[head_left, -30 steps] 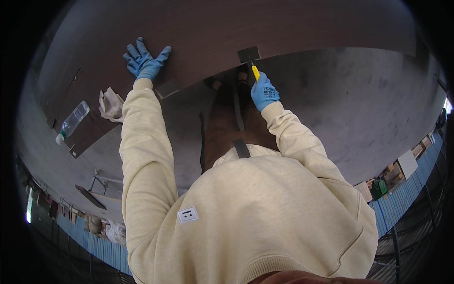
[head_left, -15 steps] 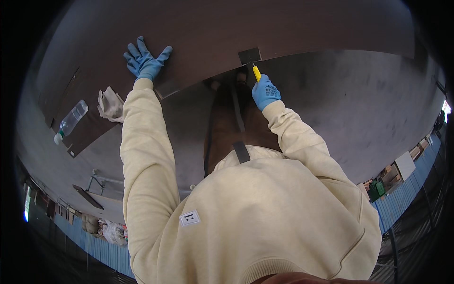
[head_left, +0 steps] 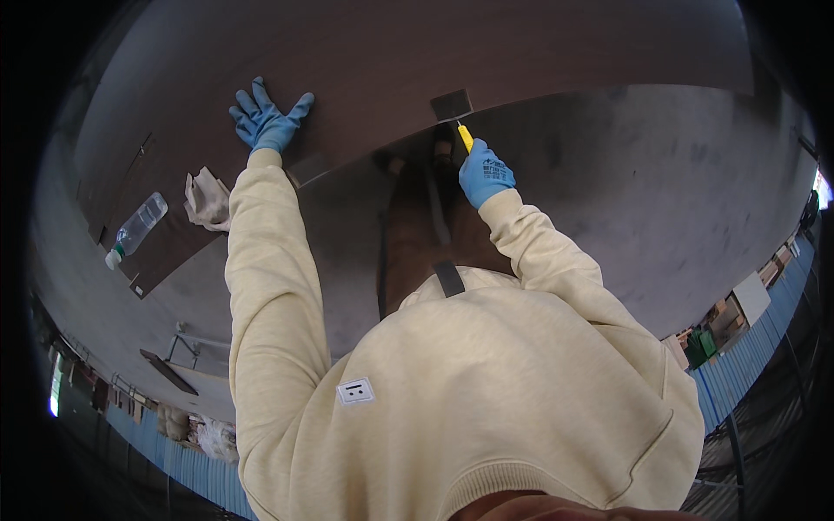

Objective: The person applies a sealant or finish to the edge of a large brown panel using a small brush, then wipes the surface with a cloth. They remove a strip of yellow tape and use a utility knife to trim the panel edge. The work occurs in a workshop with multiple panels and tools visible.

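Your left hand [head_left: 268, 122], in a blue glove, lies flat on the dark brown panel [head_left: 486, 52] with its fingers spread wide, gripping nothing. Your right hand [head_left: 484, 174] (also gloved in blue) has its grip closed around a yellow-handled tool [head_left: 466, 136], whose tip meets the near edge of the panel just below a small dark square patch [head_left: 451, 104]. The panel stretches across the top of the view, and grey floor [head_left: 660, 200] shows below its edge. Well off to your left, on a lower strip of the same dark board [head_left: 165, 252], a clear plastic bottle [head_left: 136, 228] lies on its side, with a crumpled pale cloth [head_left: 207, 196] just beside it. Your cream sleeves fill the lower middle of the view.
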A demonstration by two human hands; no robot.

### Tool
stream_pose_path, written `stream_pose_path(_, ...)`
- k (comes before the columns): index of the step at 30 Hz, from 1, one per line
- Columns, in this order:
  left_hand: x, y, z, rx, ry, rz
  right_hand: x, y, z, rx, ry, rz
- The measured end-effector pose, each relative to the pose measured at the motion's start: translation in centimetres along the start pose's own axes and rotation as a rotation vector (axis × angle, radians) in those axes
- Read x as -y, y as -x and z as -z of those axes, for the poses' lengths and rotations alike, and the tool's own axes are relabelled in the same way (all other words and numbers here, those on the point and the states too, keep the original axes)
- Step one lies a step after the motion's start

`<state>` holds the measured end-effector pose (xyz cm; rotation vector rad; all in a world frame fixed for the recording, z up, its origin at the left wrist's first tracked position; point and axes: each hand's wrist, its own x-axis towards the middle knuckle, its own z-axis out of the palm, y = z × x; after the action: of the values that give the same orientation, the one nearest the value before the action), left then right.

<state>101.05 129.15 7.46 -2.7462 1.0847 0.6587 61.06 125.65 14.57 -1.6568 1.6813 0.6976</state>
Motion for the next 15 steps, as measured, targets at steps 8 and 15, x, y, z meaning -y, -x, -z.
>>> stream_pose_path(8, -0.1, 0.3, 0.4, -0.021, 0.027, -0.024, -0.6, -3.1, -0.6, 0.354, -0.061, -0.152)
stream_pose_path(15, -1.2, -0.1, 1.3, 0.006, 0.034, 0.007, -7.5, -3.0, -7.4, 0.277, 0.137, -0.122)
